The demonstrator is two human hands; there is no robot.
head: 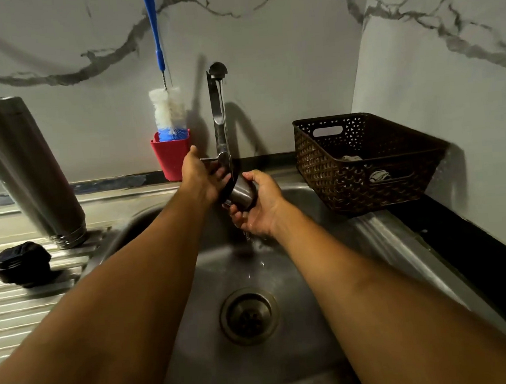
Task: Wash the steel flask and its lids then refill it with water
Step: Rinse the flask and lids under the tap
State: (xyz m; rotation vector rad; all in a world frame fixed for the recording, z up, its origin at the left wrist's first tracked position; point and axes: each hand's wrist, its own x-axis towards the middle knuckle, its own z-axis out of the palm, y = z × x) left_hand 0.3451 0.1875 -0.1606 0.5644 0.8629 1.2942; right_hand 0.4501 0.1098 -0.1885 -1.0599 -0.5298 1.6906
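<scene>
Right hand (259,205) cradles the small steel cup-shaped lid (241,192) under the running chrome tap (220,115), mouth tilted for rinsing; left hand (206,177) rubs its rim. The tall steel flask (22,167) drains inverted on the ribbed draining board (28,312) beside the black stopper lid (23,264).

One steel flask (22,167), two lids (241,192) (23,264), one bottle brush (168,110), one basket (364,161), two hands (205,177) (259,206)

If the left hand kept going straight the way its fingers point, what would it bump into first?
Most likely the tap. The left hand points up and away, its fingers already at the tap's base beside the steel cup lid. Depth is unclear; the red holder sits just to its left.
</scene>
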